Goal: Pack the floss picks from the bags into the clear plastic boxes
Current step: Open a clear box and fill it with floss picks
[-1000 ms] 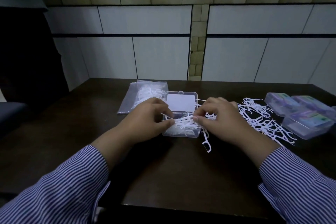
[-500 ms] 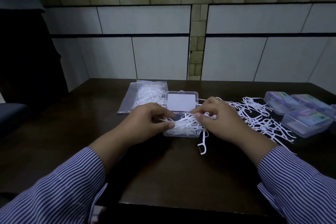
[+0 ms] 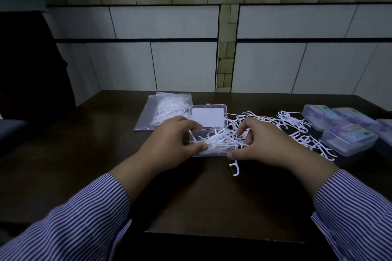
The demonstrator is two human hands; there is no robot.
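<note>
1. Bag (image 3: 163, 112): clear plastic, flat on the bench (image 3: 106, 154) at far left of the work area. A clump of white picks remains inside. Status: not emptied.

2. Left hand (image 3: 171, 144): fingers curled round the left end of the open box, thumb on its near edge, steadying it. Whether it also pinches picks cannot be told.

3. Open box (image 3: 209, 133): clear plastic, lid (image 3: 209, 116) hinged back and lying flat behind the tray. The tray holds a loose tangle of picks, some poking above its rim. Status: part filled, perhaps near full; contents unsettled, lid not shut.

4. Stray pick (image 3: 234, 168): single piece on the bench just in front of the box's right corner. Status: unpacked.

5. Right hand (image 3: 267, 146): fingers curled at the right end of the box, fingertips among the picks, thumb at its near corner; appears to pinch or tuck picks in.

6. Loose picks (image 3: 297, 131): scattered heap on the bench between the open box and the shut boxes. Status: unpacked, a sizeable share of the work.

7. Shut boxes (image 3: 347, 131): a cluster at far right, lids on, coloured labels showing. Status: judged packed.
</note>
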